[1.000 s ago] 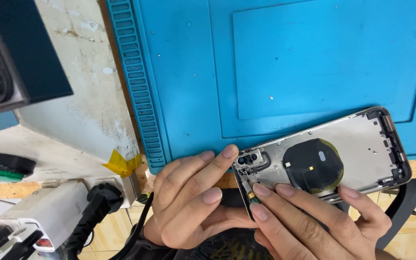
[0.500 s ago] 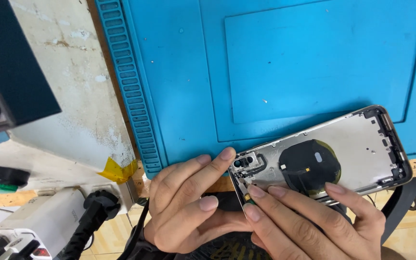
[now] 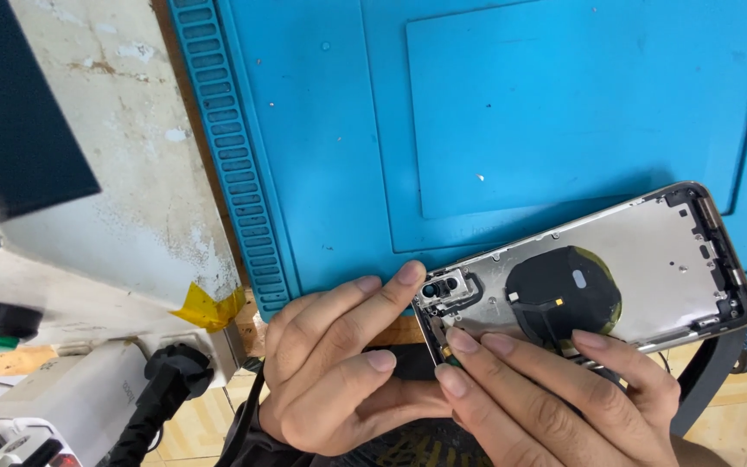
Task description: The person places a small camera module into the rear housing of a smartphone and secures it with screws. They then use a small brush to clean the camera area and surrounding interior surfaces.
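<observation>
Blue silicone: work mat [image 3: 347, 130], ribbed along its left edge — the landmark for every place below.
Phone housing: bare metal rear shell [image 3: 650, 251], open side up, lying tilted across the mat's lower right edge, its near long side hanging off toward the person.
Coil: round black charging coil [image 3: 564, 290] seated mid-shell, with a dark flex running down from it.
Camera bracket: small metal frame [image 3: 447, 290] in the shell's left-end corner, at the mat's lower edge.
Left hand: left hand [image 3: 339, 372] below the mat's lower edge, fingers curled narrow; the index tip rests at the shell's left end beside the camera bracket, the other fingers fold under that end and steady it.
Right hand: right hand [image 3: 555, 398] below the mat, fingers laid flat and close together on the shell's near rim; two fingertips press at the lower left corner. Whether anything is pinched between them cannot be told.
Step in hand: judged as working the corner by the camera bracket, one hand bracing, the other pressing or picking at a small part there.
Next move calls for: a firm brace from the left hand and light, fine fingertip force — the flex beside the corner looks easy to crease.
Off the mat, left: scuffed white bench top [image 3: 123, 173] with yellow tape [image 3: 209, 307]; a white power strip [image 3: 79, 398] with a black plug [image 3: 166, 367].
</observation>
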